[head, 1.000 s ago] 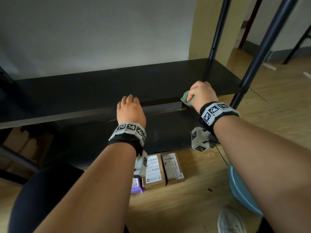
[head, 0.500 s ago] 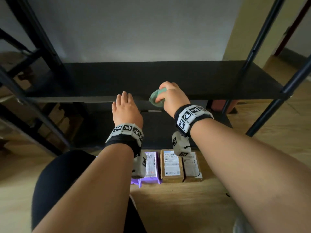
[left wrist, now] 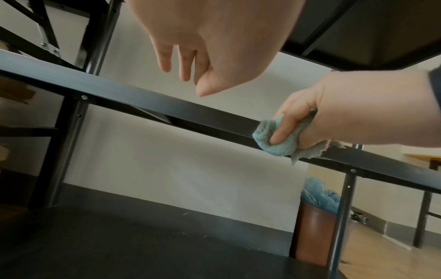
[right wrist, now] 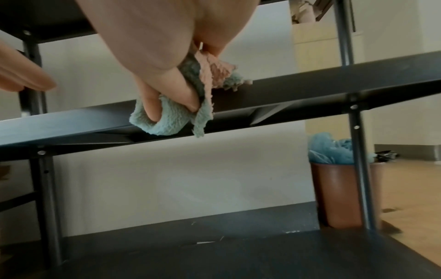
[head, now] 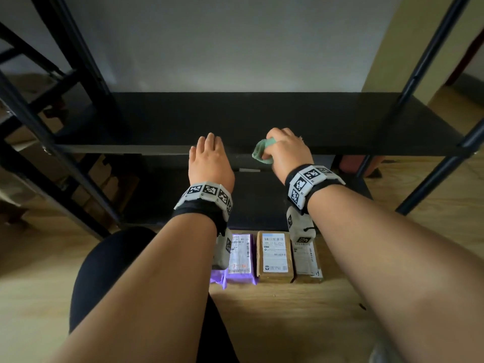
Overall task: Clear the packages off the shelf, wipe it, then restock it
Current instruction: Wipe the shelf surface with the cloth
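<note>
Gripping the green cloth (head: 262, 151) in my right hand (head: 284, 150), fingers curled round it, cloth pressed against the front edge of the black shelf (head: 262, 119). My left hand (head: 209, 161) hovers just beside it at the same edge, fingers relaxed and together, holding nothing. Three packages on the floor (head: 301, 323) by the rack's front: purple package (head: 239, 258), brown box (head: 274, 255), second brown box (head: 306, 260), side by side, touching.

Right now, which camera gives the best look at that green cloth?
The right wrist view: the cloth fills the middle, its fuzzy pile clear, bunched around the right hand's fingers at the shelf edge. The left wrist view shows it smaller, from the side. The head view shows only a bit beside the knuckles.
</note>
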Demonstrator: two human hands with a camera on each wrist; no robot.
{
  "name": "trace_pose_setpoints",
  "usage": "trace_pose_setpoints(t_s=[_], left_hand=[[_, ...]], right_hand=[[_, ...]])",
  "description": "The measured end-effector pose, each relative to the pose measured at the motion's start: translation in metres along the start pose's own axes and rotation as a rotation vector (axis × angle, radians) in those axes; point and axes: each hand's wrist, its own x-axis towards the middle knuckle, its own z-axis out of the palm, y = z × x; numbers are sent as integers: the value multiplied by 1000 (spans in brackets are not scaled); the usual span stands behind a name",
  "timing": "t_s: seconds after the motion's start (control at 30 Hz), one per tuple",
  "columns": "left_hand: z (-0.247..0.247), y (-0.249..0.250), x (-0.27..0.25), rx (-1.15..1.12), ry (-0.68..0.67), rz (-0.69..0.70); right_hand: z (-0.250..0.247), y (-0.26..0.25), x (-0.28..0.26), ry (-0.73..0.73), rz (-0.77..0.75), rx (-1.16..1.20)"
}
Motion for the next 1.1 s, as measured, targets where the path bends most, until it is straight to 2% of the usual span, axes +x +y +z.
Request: trace_pose_setpoints(t_s=[0.43, 0.6, 0.83, 1.1], left_hand=[[24, 131, 8, -67, -69, 274], [39, 187, 9, -84, -119, 386], [51, 253, 9, -82, -129, 512], [68, 291, 4, -90, -166, 573]], right_hand=[[-34, 142, -49, 25, 348, -24], [-43, 200, -60, 55, 534, 117], [-48, 246, -71, 89, 582, 129], [-45, 292, -77, 118, 685, 205]])
